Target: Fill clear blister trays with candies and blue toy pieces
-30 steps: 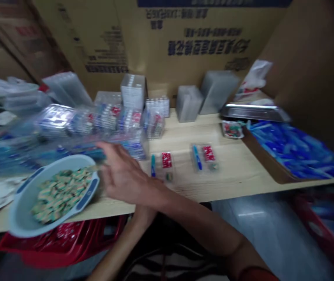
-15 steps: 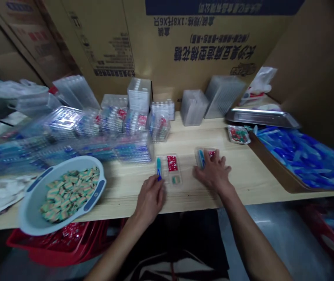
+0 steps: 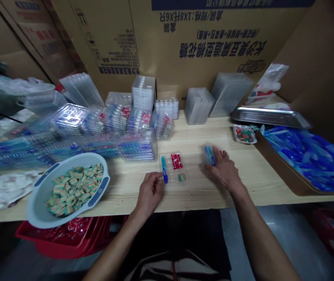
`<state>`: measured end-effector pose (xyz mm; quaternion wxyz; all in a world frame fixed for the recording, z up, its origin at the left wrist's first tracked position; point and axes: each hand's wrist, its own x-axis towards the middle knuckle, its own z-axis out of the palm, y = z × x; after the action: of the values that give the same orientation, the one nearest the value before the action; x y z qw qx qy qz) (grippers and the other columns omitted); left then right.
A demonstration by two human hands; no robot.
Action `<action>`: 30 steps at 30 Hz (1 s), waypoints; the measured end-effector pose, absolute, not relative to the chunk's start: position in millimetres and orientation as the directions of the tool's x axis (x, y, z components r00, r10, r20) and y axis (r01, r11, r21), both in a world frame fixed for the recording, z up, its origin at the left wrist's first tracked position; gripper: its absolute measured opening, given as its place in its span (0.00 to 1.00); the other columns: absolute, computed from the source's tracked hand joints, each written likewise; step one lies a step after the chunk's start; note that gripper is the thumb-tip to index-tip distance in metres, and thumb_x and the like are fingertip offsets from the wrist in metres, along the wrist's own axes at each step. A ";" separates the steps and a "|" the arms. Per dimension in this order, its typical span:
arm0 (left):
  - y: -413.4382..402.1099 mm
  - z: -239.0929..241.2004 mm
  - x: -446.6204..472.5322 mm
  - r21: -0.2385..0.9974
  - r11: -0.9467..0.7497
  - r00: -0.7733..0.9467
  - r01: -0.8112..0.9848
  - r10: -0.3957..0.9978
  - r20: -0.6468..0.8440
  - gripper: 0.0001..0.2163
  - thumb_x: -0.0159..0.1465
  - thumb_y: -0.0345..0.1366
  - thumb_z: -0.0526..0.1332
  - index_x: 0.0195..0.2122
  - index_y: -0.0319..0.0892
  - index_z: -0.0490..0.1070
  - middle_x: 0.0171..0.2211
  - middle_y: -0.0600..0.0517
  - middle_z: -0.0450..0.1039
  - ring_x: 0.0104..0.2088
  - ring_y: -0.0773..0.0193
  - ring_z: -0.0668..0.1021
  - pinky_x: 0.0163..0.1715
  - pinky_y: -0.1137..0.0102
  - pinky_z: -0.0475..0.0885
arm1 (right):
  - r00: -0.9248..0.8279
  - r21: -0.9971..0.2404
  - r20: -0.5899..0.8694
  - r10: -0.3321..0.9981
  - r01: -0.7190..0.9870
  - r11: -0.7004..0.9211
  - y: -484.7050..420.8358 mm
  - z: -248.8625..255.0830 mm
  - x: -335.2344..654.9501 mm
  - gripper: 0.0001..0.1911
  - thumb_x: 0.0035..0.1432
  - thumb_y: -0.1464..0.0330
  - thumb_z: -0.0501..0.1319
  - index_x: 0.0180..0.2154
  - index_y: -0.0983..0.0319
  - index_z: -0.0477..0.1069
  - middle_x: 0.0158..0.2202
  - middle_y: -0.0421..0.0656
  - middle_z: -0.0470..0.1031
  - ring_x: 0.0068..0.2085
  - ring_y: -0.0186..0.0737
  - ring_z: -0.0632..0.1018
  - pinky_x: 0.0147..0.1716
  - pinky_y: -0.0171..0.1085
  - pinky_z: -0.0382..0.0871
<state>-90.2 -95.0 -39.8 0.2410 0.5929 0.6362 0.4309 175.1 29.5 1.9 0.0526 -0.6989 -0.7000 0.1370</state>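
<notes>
Left hand (image 3: pixel 150 192), half-curled, fingers the left tray (image 3: pixel 172 178), already holding stick (image 3: pixel 164 168), packet (image 3: pixel 176 161) and candy (image 3: pixel 182 177), while the right hand (image 3: pixel 224 169) spreads over the right tray (image 3: pixel 205 157), both grips unclear, filled stacks (image 3: pixel 139 146) beyond, seemingly unfilled trays (image 3: pixel 198 107) behind those.

Left grip (image 3: pixel 149 193) loosely curled, right grip (image 3: pixel 225 171) palm-down, forearms (image 3: pixel 120 240) apart

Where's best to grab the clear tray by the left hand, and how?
Probably grip the clear tray by its left and right edges, coming from the near side: it lies flat, looks shallow, and a red packet and blue stick sit inside.
</notes>
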 end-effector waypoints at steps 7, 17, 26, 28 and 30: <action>-89.5 -47.3 -73.4 0.891 -0.022 -0.177 0.453 0.977 0.114 0.15 0.67 0.31 0.53 0.52 0.38 0.70 0.46 0.43 0.75 0.45 0.59 0.78 0.49 0.60 0.75 | -0.253 -0.239 -0.055 0.966 0.943 0.233 -10.0 20.6 98.8 0.43 0.59 0.57 0.61 0.71 0.58 0.49 0.70 0.58 0.49 0.60 0.70 0.65 0.51 0.62 0.67; -73.4 -42.8 -76.7 0.962 0.140 -0.364 0.235 0.930 -0.046 0.19 0.72 0.41 0.51 0.60 0.39 0.67 0.62 0.41 0.70 0.62 0.56 0.72 0.66 0.54 0.63 | -0.392 -0.194 -0.118 0.912 0.910 0.366 -22.8 12.0 50.3 0.44 0.63 0.52 0.60 0.73 0.61 0.47 0.73 0.61 0.41 0.67 0.82 0.53 0.55 0.71 0.59; -62.7 -31.9 -66.2 0.735 -0.021 -0.186 0.678 0.962 0.199 0.28 0.69 0.39 0.55 0.68 0.33 0.55 0.70 0.33 0.53 0.71 0.45 0.57 0.67 0.47 0.58 | -0.323 -0.368 -0.069 0.944 0.888 0.276 -2.2 -5.0 89.5 0.31 0.74 0.59 0.40 0.73 0.61 0.46 0.73 0.54 0.45 0.71 0.58 0.52 0.63 0.60 0.58; -59.3 -26.2 -62.7 0.558 -0.131 -0.024 0.819 0.965 0.261 0.27 0.71 0.41 0.53 0.69 0.34 0.56 0.72 0.36 0.47 0.73 0.43 0.49 0.68 0.45 0.54 | -0.363 -0.361 -0.033 0.931 0.873 0.328 -2.2 -18.4 90.3 0.30 0.73 0.63 0.42 0.72 0.62 0.49 0.73 0.52 0.47 0.71 0.55 0.53 0.63 0.57 0.59; -54.5 -24.9 -61.6 0.404 -0.226 0.136 0.887 0.961 0.239 0.27 0.72 0.41 0.51 0.69 0.34 0.56 0.72 0.38 0.48 0.73 0.44 0.48 0.69 0.46 0.53 | -0.383 -0.344 0.001 0.924 0.867 0.360 -3.2 -29.4 88.7 0.29 0.72 0.65 0.44 0.71 0.63 0.51 0.73 0.52 0.47 0.71 0.54 0.54 0.64 0.55 0.60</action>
<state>-61.6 -54.5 -24.9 0.0823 0.7493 0.6166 0.2272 88.7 -3.2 -29.4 0.0975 -0.5467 -0.8189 0.1452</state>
